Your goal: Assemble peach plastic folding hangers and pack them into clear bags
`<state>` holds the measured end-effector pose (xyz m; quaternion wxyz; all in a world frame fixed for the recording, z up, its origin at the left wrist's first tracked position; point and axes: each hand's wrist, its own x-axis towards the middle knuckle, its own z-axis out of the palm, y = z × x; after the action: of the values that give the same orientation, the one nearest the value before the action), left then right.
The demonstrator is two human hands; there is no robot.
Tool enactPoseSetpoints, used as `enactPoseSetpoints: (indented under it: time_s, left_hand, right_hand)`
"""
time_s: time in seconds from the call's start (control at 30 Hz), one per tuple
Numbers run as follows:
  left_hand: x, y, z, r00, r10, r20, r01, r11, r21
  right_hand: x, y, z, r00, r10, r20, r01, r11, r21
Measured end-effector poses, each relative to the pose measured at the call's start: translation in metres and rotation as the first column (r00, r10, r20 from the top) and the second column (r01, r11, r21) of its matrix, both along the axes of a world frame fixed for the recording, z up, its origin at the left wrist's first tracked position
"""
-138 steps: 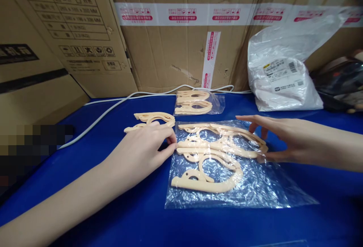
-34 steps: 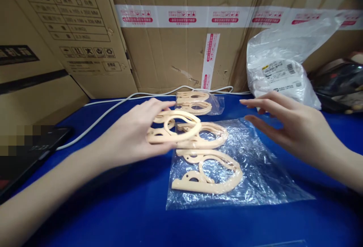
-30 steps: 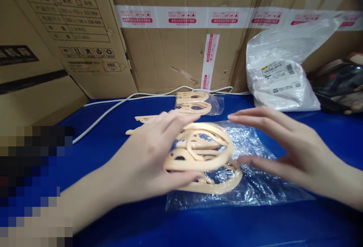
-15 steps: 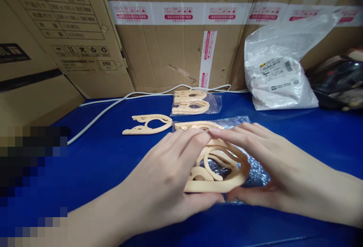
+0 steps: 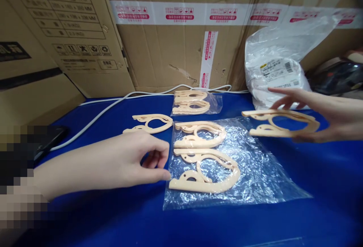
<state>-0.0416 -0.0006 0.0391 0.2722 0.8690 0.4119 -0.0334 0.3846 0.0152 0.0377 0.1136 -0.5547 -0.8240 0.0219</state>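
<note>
My right hand (image 5: 320, 112) grips a folded beige folding hanger (image 5: 307, 126) by its curved end, off to the right of a clear plastic bag (image 5: 272, 179). Two more folded folding hangers, an upper one (image 5: 218, 141) and a lower one (image 5: 227, 186), lie at the left part of this bag; whether in or on it I cannot tell. Beside the bag's left edge, my left hand (image 5: 141, 160) has curled fingers with the thumb apart and nothing visible between them. Behind it, a loose folding hanger (image 5: 161, 126) rests on the blue surface, partly covered by the hand.
A smaller clear bag with folding hangers (image 5: 195, 107) lies farther back. A white cable (image 5: 99, 120) runs along the cardboard boxes (image 5: 167, 54). At the back right stands a white plastic package (image 5: 272, 73). A dark object (image 5: 53, 137) lies at the left.
My hands have parted from the hangers they held together over the bag. The right has moved right with one folding hanger; the left has drawn back left. The lower hanger at the bag is now uncovered.
</note>
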Motion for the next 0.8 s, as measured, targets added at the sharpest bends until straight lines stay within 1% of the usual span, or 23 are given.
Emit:
enactPoseSetpoints:
  time_s: [0.1,0.2,0.27,0.33,0.47,0.6,0.7,0.8]
  left_hand:
    - [0.004,-0.004,-0.002,0.999,-0.022,-0.036,0.020,0.998,-0.066]
    - [0.006,-0.007,-0.004,0.998,-0.046,-0.040,0.043,0.996,-0.076]
    - [0.007,-0.008,-0.004,0.998,-0.052,-0.042,0.048,0.995,-0.083]
    - [0.007,-0.008,-0.004,0.997,-0.056,-0.046,0.052,0.995,-0.091]
    - [0.007,-0.009,-0.003,0.997,-0.057,-0.047,0.052,0.994,-0.096]
    - [0.008,-0.009,-0.002,0.998,-0.059,-0.037,0.055,0.993,-0.102]
    - [0.008,-0.009,-0.003,0.998,-0.059,-0.018,0.057,0.993,-0.102]
    - [0.008,-0.008,-0.003,0.999,-0.053,0.002,0.053,0.993,-0.103]
  right_hand:
    - [0.007,-0.004,-0.010,0.997,0.066,-0.037,-0.070,0.991,-0.117]
    - [-0.002,-0.012,-0.017,0.979,0.104,-0.177,-0.147,0.958,-0.247]
    - [-0.014,-0.018,-0.018,0.963,0.134,-0.234,-0.201,0.935,-0.293]
    - [-0.026,-0.024,-0.016,0.960,0.181,-0.214,-0.239,0.929,-0.284]
    - [-0.051,-0.031,-0.014,0.961,0.257,-0.101,-0.275,0.919,-0.281]
    - [-0.071,-0.036,-0.016,0.933,0.359,-0.004,-0.346,0.898,-0.271]
    - [-0.070,-0.037,-0.020,0.945,0.327,-0.020,-0.319,0.905,-0.281]
    - [-0.055,-0.034,-0.024,0.947,0.322,-0.013,-0.315,0.916,-0.251]
